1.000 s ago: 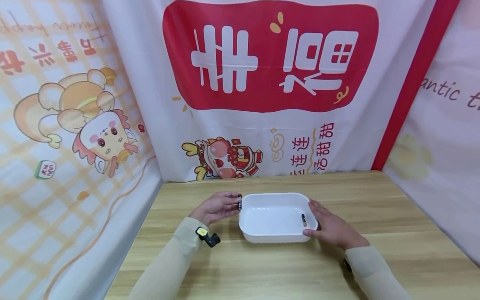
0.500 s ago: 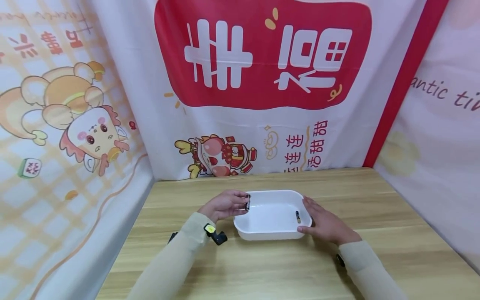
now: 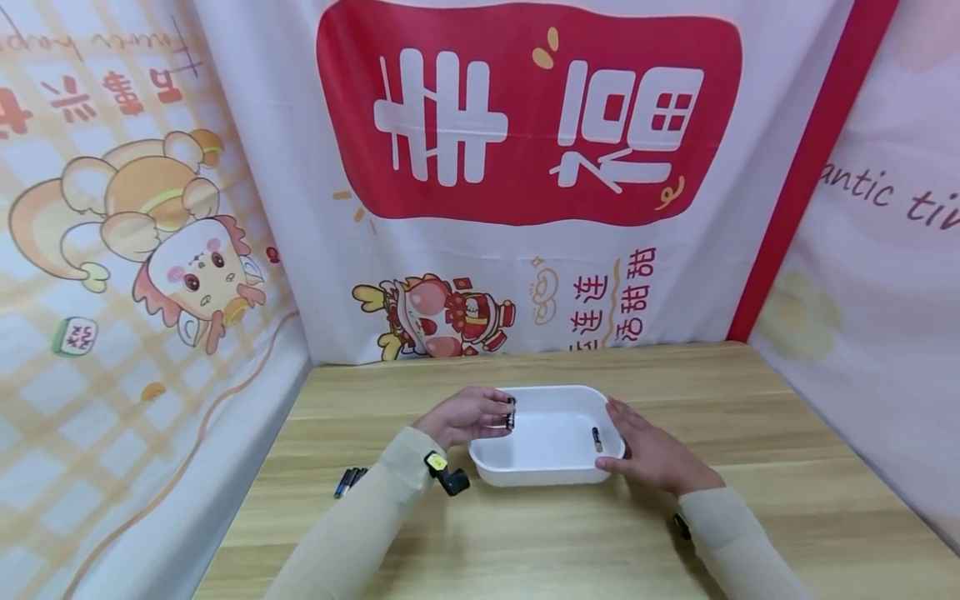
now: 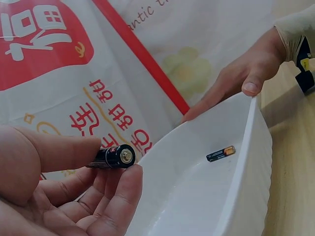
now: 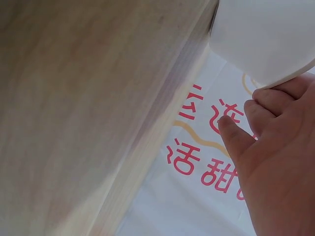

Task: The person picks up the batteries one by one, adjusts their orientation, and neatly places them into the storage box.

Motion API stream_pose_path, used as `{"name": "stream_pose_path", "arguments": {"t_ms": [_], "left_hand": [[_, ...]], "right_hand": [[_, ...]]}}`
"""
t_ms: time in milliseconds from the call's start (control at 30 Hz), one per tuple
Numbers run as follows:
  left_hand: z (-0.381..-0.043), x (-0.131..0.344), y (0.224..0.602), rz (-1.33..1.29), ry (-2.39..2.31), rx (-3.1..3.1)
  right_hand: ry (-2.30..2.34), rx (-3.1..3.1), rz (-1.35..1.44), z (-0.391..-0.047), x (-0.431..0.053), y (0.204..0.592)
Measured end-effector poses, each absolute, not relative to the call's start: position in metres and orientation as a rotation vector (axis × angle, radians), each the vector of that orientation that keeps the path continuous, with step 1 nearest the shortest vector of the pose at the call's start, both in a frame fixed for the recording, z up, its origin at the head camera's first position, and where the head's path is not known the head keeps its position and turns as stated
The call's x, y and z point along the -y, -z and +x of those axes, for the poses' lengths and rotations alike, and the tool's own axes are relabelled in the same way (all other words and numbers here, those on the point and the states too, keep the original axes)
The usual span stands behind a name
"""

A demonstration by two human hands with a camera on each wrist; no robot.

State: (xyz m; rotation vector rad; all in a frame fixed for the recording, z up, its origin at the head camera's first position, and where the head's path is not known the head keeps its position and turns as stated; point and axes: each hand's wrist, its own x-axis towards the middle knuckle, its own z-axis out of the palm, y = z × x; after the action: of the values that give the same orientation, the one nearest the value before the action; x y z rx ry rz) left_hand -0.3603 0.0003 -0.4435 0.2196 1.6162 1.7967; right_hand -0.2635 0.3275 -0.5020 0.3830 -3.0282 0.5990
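My left hand (image 3: 467,417) pinches a black battery (image 4: 115,157) between thumb and fingers, metal end showing in the left wrist view. It is held over the left end of a white plastic tray (image 3: 540,477), above the tray floor. Another battery (image 3: 597,438), black with a copper-coloured end, lies inside near the right wall. At the tray's right end, my right hand (image 3: 656,450) holds the rim, its thumb at the near corner and its fingers along the outside. The right wrist view shows those fingers (image 5: 273,101) against the tray's outer wall.
Several more batteries (image 3: 348,481) lie side by side on the wooden table (image 3: 540,542), left of my left forearm and partly hidden by it. Printed cloths hang behind the table (image 3: 525,117) and along both sides.
My left hand has moved right with the battery, from outside the tray's left rim to over its inside. The right hand stays on the tray. The batteries on the table have come into view.
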Motion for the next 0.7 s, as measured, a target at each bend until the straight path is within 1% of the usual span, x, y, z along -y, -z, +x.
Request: {"name": "stream_pose_path", "arguments": {"t_ms": [367, 700], "left_hand": [[-0.360, -0.015, 0.451, 0.186, -1.762, -1.632], [-0.363, -0.037, 0.460, 0.183, -1.766, -1.587]], "right_hand": [[-0.592, 3.004, 0.427, -0.265, -0.324, 0.504], [-0.575, 3.030, 0.368, -0.264, -0.328, 0.502]]}}
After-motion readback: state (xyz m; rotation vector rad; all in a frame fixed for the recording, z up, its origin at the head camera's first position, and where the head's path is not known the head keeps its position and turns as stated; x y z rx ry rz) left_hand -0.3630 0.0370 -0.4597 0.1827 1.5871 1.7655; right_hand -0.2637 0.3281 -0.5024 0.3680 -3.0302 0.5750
